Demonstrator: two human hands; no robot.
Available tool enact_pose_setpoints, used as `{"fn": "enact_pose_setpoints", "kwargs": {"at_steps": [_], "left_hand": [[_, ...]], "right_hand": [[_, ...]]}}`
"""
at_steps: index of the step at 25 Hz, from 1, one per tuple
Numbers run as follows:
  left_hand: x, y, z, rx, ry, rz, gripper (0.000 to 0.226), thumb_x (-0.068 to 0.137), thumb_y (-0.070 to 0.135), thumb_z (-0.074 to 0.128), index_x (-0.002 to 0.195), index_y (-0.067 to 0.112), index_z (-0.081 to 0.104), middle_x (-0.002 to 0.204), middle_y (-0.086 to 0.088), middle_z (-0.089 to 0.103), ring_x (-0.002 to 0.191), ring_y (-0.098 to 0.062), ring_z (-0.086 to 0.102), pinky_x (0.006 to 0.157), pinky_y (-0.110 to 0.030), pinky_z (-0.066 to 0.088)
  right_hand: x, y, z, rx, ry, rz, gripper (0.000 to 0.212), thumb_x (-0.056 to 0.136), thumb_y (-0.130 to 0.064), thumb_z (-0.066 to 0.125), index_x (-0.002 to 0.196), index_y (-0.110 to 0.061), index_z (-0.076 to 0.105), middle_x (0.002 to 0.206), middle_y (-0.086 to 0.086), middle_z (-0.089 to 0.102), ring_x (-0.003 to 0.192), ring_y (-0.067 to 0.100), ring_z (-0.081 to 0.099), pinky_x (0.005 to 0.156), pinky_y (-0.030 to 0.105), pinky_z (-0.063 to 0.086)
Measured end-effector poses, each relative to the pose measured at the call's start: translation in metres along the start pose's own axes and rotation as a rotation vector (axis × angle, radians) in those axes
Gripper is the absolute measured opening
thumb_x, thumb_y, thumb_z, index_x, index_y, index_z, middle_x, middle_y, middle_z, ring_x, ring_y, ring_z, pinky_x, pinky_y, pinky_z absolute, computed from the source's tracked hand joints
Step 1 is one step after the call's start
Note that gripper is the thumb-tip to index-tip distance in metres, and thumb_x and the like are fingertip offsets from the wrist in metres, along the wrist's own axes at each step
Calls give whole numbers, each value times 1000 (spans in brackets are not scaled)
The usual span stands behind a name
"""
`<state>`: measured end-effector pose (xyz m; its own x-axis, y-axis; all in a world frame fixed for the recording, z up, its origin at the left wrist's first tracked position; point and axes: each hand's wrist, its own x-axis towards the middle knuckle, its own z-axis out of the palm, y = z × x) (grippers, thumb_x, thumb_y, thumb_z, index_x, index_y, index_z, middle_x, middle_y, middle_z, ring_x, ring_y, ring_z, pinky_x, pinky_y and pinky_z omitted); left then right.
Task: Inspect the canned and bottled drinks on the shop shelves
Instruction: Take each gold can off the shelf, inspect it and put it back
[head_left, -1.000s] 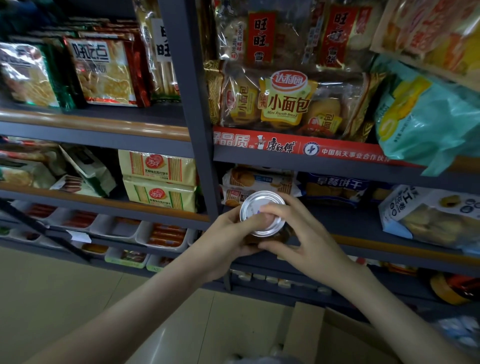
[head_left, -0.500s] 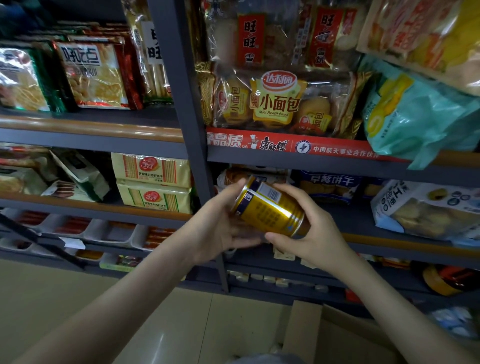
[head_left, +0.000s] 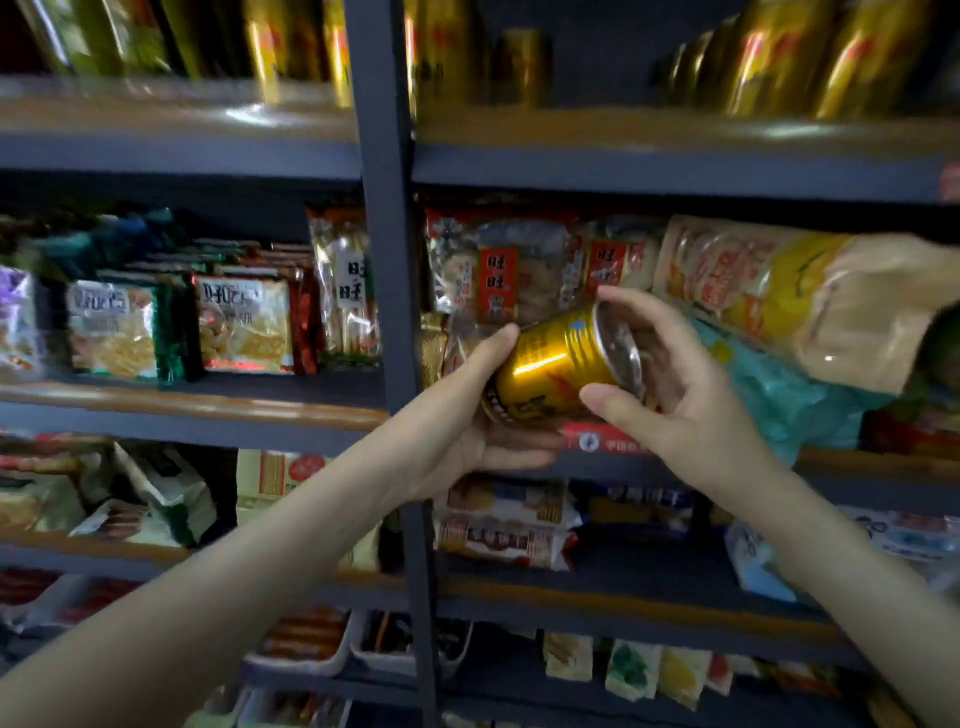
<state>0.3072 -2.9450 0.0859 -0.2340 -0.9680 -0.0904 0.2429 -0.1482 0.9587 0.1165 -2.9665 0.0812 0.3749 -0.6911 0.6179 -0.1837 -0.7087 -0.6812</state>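
Note:
A gold drink can (head_left: 558, 364) lies tilted between both hands in front of the shelves, its silver end facing right. My left hand (head_left: 467, 421) cups it from below and the left, thumb along its side. My right hand (head_left: 670, 395) curls round the silver end, with the thumb underneath and fingers over the top. On the top shelf stand rows of gold cans (head_left: 779, 57), blurred, left and right of the post.
A dark metal upright post (head_left: 387, 312) divides the shelving. Snack and biscuit packets (head_left: 244, 325) fill the middle shelves, a large yellow bag (head_left: 800, 301) juts out at right. Trays of sausages (head_left: 306, 642) sit low down.
The view has swung upward, so the top shelf of gold cans now shows. The can has turned from end-on to tilted with its silver end rightward, and both hands have risen.

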Motion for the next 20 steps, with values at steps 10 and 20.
{"fn": "enact_pose_setpoints", "kwargs": {"at_steps": [10, 20], "left_hand": [[25, 150, -13, 1337, 562, 1418, 30, 95, 39, 45, 99, 17, 64, 84, 7, 68, 75, -12, 64, 57, -26, 49], [58, 207, -38, 2203, 290, 1505, 32, 90, 31, 49, 107, 13, 70, 110, -6, 68, 103, -24, 63, 107, -37, 36]], "right_hand": [[152, -105, -92, -61, 65, 5, 40, 65, -38, 81, 102, -32, 68, 106, -6, 68, 100, 9, 64, 86, 28, 50], [287, -91, -138, -681, -195, 219, 41, 80, -38, 73, 116, -22, 65, 113, -6, 61, 105, 10, 51, 87, 23, 36]]}}
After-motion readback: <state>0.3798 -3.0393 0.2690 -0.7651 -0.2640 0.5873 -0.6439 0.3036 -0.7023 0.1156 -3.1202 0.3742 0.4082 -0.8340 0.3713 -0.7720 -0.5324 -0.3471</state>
